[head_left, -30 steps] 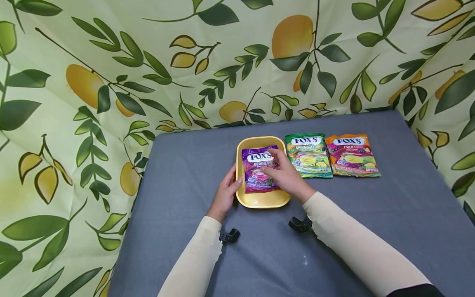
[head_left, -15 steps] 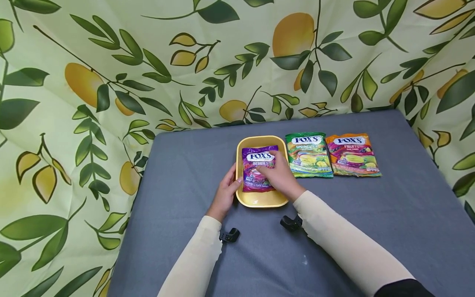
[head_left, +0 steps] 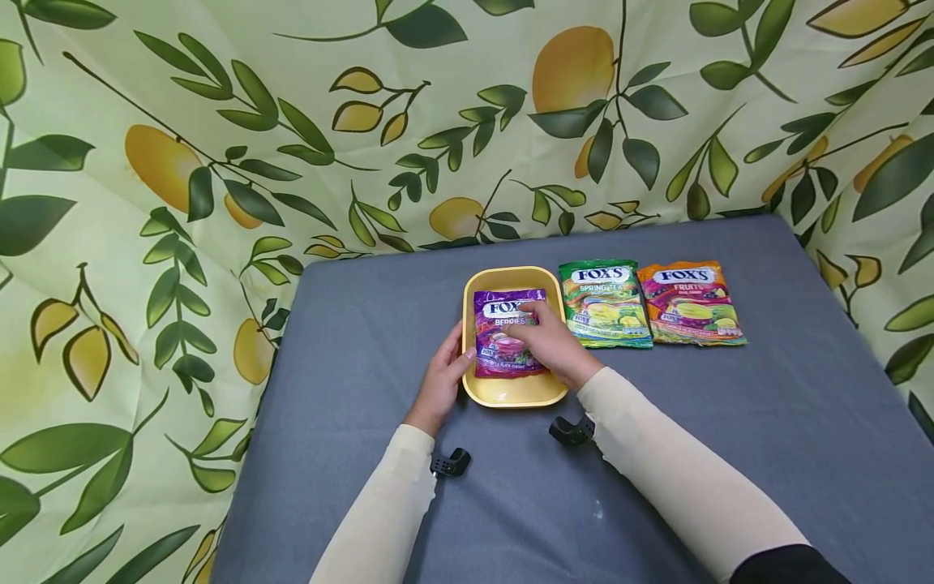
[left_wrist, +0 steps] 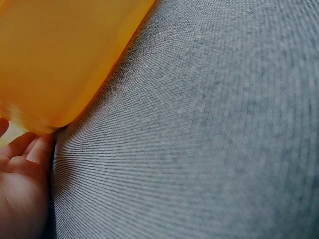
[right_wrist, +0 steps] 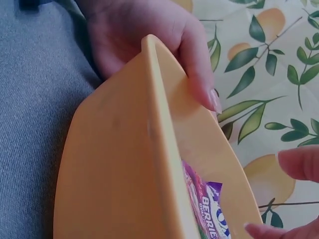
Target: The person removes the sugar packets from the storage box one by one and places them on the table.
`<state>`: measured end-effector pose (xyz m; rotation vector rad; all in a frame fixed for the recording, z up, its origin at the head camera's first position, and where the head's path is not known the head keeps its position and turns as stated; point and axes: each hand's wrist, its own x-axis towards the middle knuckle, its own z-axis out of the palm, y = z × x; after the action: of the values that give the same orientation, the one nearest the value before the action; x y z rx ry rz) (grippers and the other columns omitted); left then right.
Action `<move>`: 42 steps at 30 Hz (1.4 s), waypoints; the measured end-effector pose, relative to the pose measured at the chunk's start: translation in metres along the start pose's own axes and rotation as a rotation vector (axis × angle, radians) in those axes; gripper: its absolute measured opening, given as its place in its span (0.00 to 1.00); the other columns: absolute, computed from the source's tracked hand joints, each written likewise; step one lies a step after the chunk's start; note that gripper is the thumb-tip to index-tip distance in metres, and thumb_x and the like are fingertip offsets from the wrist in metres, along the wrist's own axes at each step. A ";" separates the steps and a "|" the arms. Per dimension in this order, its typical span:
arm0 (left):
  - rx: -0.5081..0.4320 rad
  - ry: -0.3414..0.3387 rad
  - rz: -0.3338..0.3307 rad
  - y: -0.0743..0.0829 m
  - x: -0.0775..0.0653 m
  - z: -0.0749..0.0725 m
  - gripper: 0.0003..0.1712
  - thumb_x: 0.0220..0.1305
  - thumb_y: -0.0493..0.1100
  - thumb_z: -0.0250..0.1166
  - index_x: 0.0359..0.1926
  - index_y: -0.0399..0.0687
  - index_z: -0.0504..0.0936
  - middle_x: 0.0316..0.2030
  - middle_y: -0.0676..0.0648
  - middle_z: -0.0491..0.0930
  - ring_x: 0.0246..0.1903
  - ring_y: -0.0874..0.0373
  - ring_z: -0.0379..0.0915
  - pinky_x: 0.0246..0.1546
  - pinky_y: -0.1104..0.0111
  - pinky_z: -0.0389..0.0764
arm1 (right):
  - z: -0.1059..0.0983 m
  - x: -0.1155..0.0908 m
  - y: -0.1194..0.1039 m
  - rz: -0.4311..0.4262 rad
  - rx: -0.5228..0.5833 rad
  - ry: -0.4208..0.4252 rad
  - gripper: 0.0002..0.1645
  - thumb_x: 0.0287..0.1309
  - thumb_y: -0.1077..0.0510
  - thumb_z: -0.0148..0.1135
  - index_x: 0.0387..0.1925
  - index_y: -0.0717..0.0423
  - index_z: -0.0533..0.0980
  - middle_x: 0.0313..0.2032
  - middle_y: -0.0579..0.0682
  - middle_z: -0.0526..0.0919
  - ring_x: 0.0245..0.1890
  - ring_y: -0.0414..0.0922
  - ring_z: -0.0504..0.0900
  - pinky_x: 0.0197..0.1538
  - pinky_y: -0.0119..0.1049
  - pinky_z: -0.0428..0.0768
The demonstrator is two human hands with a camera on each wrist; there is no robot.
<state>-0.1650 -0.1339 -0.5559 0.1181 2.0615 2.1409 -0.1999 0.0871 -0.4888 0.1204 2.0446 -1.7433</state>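
A purple candy bag (head_left: 503, 357) lies face up inside a yellow plastic tub (head_left: 514, 395). My left hand (head_left: 440, 377) grips the tub's left wall. In the right wrist view, the left thumb (right_wrist: 199, 74) hooks over the rim while the fingers stay outside. Over the bag's right side reaches my right hand (head_left: 554, 345), covering part of its print. Its thumb and index finger are apart, close over the bag; the right wrist view catches two right fingertips (right_wrist: 299, 164) spread with a gap between them. From the left wrist, the tub's outer side (left_wrist: 60, 59) shows.
Right of the tub lie a green candy bag (head_left: 606, 312) and an orange candy bag (head_left: 691, 308), side by side. Everything rests on a table with grey cloth (head_left: 365, 341). A leaf-and-fruit printed curtain (head_left: 409, 186) hangs behind and at the sides.
My right hand has moved slightly left, further over the purple candy bag. The left hand, the tub and the other bags hold their places.
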 end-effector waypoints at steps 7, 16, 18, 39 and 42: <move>-0.019 0.000 -0.001 -0.001 0.000 0.000 0.38 0.83 0.42 0.58 0.87 0.43 0.57 0.83 0.42 0.59 0.80 0.49 0.56 0.77 0.57 0.63 | -0.002 0.000 -0.001 -0.083 0.078 0.001 0.41 0.77 0.53 0.63 0.83 0.55 0.59 0.81 0.61 0.56 0.74 0.61 0.63 0.78 0.60 0.62; -0.031 0.003 0.001 0.000 0.001 0.001 0.39 0.83 0.42 0.59 0.87 0.43 0.57 0.83 0.42 0.58 0.81 0.50 0.55 0.76 0.59 0.63 | -0.004 0.000 -0.002 -0.090 0.118 0.019 0.40 0.78 0.57 0.62 0.83 0.54 0.60 0.81 0.61 0.56 0.73 0.61 0.64 0.76 0.57 0.67; -0.037 0.001 0.003 0.000 0.001 0.001 0.39 0.83 0.42 0.59 0.87 0.42 0.57 0.83 0.41 0.58 0.81 0.49 0.55 0.77 0.59 0.63 | -0.005 0.000 -0.002 -0.076 0.151 0.014 0.39 0.78 0.58 0.62 0.83 0.53 0.60 0.80 0.62 0.58 0.73 0.61 0.66 0.75 0.56 0.69; -0.049 -0.022 0.024 -0.002 0.002 0.000 0.38 0.83 0.40 0.57 0.87 0.41 0.56 0.83 0.41 0.59 0.79 0.47 0.59 0.76 0.58 0.65 | -0.006 0.004 0.004 -0.088 0.116 -0.079 0.43 0.74 0.69 0.64 0.83 0.45 0.61 0.76 0.60 0.60 0.66 0.62 0.73 0.64 0.50 0.82; -0.050 -0.022 0.022 -0.002 0.002 0.000 0.39 0.83 0.41 0.58 0.87 0.43 0.56 0.83 0.42 0.59 0.79 0.48 0.59 0.76 0.58 0.64 | -0.007 0.003 0.004 -0.095 0.139 -0.103 0.44 0.73 0.69 0.63 0.83 0.46 0.60 0.76 0.60 0.60 0.66 0.62 0.74 0.62 0.49 0.83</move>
<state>-0.1667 -0.1337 -0.5580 0.1577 2.0024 2.1926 -0.2034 0.0940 -0.4933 -0.0233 1.8831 -1.9083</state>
